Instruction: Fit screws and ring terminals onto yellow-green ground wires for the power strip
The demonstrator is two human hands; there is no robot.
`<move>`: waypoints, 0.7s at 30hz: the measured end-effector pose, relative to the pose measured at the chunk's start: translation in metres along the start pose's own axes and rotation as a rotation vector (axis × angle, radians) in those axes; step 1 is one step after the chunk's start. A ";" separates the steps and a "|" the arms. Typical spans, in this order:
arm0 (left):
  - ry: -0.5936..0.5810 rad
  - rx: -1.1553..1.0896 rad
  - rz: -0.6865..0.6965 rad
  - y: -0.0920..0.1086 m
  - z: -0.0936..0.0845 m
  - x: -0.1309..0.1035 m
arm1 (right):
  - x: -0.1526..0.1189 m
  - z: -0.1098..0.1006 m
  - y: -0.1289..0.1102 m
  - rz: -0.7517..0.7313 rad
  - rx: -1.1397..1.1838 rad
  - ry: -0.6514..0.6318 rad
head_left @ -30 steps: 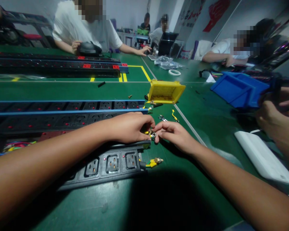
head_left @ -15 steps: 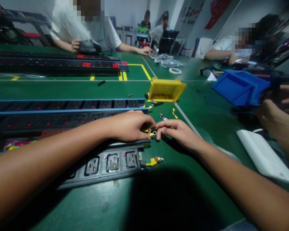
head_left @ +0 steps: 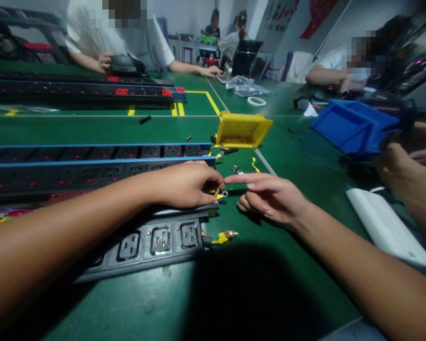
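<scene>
My left hand rests across the power strips, thumb and index finger curled round the end of a yellow wire with a ring terminal. A small brass-coloured piece, perhaps a screw, shows between those fingers. My right hand is just to the right, index finger stretched toward the left fingertips and the other fingers curled; nothing shows in it. The nearest black power strip has a yellow-green wire with a brass bolt at its end. Blue-edged power strips lie behind my left hand.
A yellow bin with small parts lies beyond my hands, near a loose yellow wire and a metal piece. A blue bin and a white box are at right, beside another person's hands. Co-workers sit across the table.
My right hand has drawn back slightly from the ring terminal, and its index finger has straightened. My left hand keeps its grip. The whole view has shifted a little.
</scene>
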State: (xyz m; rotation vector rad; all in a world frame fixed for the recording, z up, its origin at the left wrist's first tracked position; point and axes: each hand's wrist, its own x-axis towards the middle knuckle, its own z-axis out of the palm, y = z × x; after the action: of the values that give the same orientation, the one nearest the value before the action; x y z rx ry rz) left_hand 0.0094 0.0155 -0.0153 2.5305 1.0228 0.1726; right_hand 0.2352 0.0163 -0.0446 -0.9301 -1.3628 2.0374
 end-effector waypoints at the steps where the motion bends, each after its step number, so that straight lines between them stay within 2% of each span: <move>1: -0.002 0.006 0.000 0.000 0.000 0.000 | 0.000 0.000 0.001 0.002 -0.001 -0.006; 11: 0.011 0.026 0.007 0.000 0.000 0.000 | -0.002 0.003 0.005 0.017 0.082 -0.060; 15: 0.014 0.025 -0.001 0.001 0.000 0.000 | -0.002 0.003 0.005 0.028 0.128 -0.120; 21: 0.003 0.007 0.015 0.001 0.000 0.001 | -0.003 0.001 0.007 0.052 0.121 -0.119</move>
State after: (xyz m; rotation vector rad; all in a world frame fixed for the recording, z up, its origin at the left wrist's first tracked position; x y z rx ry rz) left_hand 0.0107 0.0154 -0.0147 2.5457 1.0076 0.1776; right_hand 0.2358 0.0113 -0.0502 -0.8111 -1.2708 2.2196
